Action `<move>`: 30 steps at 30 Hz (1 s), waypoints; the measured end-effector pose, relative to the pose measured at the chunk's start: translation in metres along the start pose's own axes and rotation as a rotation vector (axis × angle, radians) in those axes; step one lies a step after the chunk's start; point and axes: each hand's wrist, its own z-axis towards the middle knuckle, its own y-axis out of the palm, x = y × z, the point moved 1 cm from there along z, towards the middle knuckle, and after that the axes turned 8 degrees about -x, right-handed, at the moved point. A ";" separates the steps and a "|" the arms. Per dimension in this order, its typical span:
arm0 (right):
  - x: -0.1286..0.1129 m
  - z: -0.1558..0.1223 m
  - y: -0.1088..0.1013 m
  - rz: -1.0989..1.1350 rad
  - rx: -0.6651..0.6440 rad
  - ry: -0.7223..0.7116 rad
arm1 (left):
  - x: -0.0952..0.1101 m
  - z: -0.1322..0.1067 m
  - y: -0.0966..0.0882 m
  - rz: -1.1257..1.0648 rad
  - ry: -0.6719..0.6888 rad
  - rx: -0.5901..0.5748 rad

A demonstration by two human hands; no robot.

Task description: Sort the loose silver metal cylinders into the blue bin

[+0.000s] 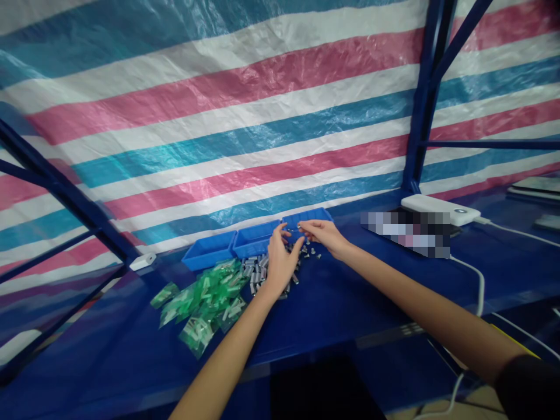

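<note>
My right hand (324, 235) is pinched over the bins, with a small shiny metal piece (299, 226) at its fingertips. Facing it, my left hand (281, 260) has its thumb apart from its curved fingers, and nothing shows in its grasp. Under and beside the left hand lies a pile of short grey metal cylinders (254, 274). Several small metal bits (312, 251) are scattered below my right hand. Left of the cylinders is a heap of small green-tinted clear bags (210, 294) with parts inside.
Blue plastic bins (210, 249) line the back of the blue table (332, 315). To the right lie a blurred-out flat device (406, 230) and a white power bank (440, 209) with a cable. A white adapter (142, 262) sits at left, near the blue frame posts (422, 116).
</note>
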 end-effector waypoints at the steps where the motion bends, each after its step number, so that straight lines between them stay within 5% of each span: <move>1: -0.001 0.001 -0.003 -0.012 0.037 -0.020 | 0.001 -0.001 0.000 0.086 0.047 -0.063; 5: -0.001 0.008 -0.014 -0.106 0.132 -0.099 | 0.007 -0.007 0.000 0.343 0.239 -0.391; 9: 0.004 0.013 -0.021 -0.210 0.167 -0.157 | 0.005 -0.010 0.003 0.434 0.291 -0.534; 19: -0.001 0.008 -0.013 -0.114 0.044 -0.145 | 0.003 -0.012 0.007 0.434 0.279 -0.539; 30: 0.006 0.005 -0.011 -0.166 0.098 -0.098 | 0.005 -0.010 0.011 0.451 0.286 -0.543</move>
